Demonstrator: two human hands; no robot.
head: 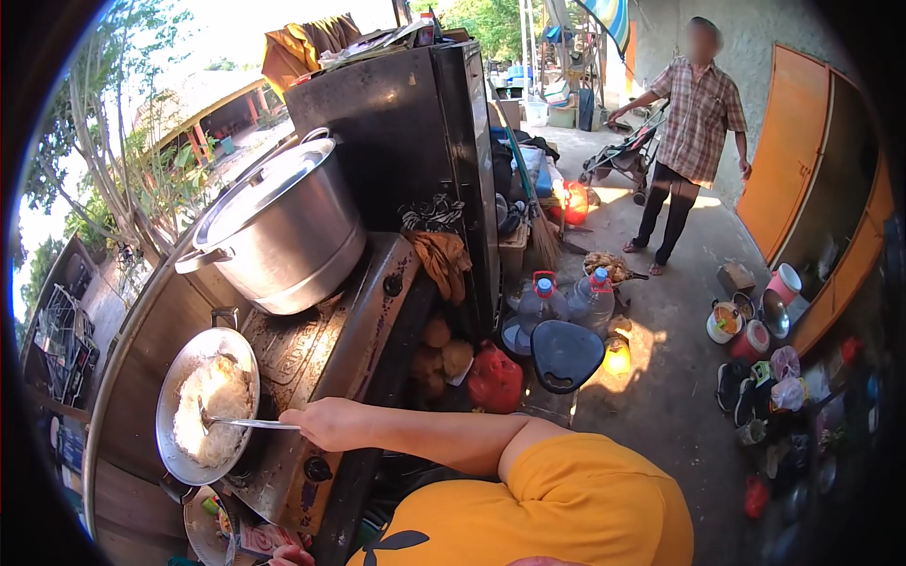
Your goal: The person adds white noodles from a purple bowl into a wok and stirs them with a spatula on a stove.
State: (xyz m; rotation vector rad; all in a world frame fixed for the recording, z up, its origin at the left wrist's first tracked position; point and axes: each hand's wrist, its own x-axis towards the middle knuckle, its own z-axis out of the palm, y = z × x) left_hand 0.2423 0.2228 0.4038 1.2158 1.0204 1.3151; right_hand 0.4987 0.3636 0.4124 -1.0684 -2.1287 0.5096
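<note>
My right hand (325,423) grips the handle of a metal spoon (255,423), whose head is sunk in pale, stringy food (216,403), like rice noodles. The food lies in a two-handled metal pan (168,417) on the near side of a Rinnai gas stove (297,354). Only part of my left hand (290,556) shows at the bottom edge, beside a printed carton (263,538); whether it holds anything is hidden. A plate or shallow bowl (195,520) with colourful packets sits below the pan.
On the stove's far side stands a large lidded steel pot (297,233). Beyond it is a dark cabinet (375,106), with an orange cloth (442,258) hanging near its corner. Water jugs (543,304) and a dark stool (568,354) are behind my arm. A person (697,120) stands near a stroller (626,159).
</note>
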